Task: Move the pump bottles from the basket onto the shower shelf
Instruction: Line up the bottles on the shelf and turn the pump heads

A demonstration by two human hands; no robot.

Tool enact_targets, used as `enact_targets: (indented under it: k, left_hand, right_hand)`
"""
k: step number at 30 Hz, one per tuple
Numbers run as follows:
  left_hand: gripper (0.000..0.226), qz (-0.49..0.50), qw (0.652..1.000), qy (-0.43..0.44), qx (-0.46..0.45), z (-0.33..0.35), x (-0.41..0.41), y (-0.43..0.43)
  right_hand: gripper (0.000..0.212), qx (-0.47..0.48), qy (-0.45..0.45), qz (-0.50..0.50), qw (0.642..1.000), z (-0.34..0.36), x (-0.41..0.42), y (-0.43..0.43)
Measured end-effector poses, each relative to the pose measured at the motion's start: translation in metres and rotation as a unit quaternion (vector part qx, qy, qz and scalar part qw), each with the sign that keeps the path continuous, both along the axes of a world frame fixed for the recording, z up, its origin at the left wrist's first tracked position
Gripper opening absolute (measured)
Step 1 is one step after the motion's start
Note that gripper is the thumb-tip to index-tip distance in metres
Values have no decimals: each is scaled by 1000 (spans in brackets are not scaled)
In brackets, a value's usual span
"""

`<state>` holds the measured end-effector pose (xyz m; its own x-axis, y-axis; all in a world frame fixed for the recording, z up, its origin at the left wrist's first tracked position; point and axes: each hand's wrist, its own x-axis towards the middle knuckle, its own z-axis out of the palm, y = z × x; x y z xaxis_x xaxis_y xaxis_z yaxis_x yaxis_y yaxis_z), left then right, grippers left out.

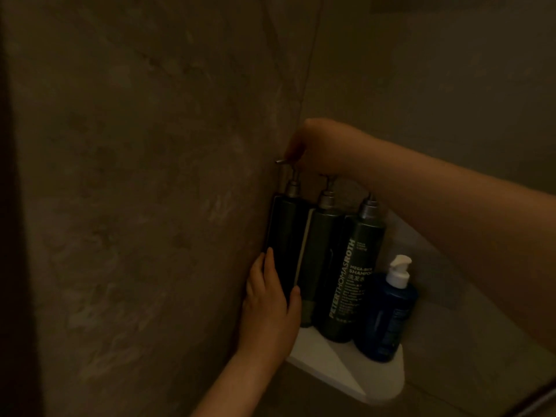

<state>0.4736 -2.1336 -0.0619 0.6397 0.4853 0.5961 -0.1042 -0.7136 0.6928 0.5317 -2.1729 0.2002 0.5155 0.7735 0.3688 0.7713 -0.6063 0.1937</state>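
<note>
So it stood snug mid-frame, our left hand (270, 308) curled round the dark bottle (285, 230); our right hand (325, 145) pinched its pump (282, 161).

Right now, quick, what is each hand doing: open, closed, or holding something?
Left hand: grips the lower body of the leftmost dark pump bottle.
Right hand: fingers curled over that same bottle's pump head.
</note>
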Motion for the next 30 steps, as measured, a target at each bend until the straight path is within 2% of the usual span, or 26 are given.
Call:
enact_targets:
  k: [6, 11, 17, 24, 27, 30]
  left_hand:
    - [70, 6, 1000, -1, -10, 3, -3, -3]
    - [72, 21, 1000, 4, -1, 3, -11, -8]
    - [77, 40, 999, -14, 6, 4, -27, -12]
    - [80, 41, 999, -14, -9, -1, -45, -19]
    - [82, 14, 999, -19, -33, -4, -49, -23]
    - [81, -15, 994, -29, -104, -6, -49, -23]
  right_hand:
    - [30, -47, -42, 25, 998, 3, -7, -5]
    - [31, -50, -70, 90, 992, 5, -13, -12]
    - [26, -40, -57, 177, 982, 6, -17, -22]
    - [27, -36, -23, 225, 973, 6, -16, -38]
    - [27, -15, -33, 251, 967, 3, -14, -46]
    - [26, 8, -45, 277, 960, -4, -12, -51]
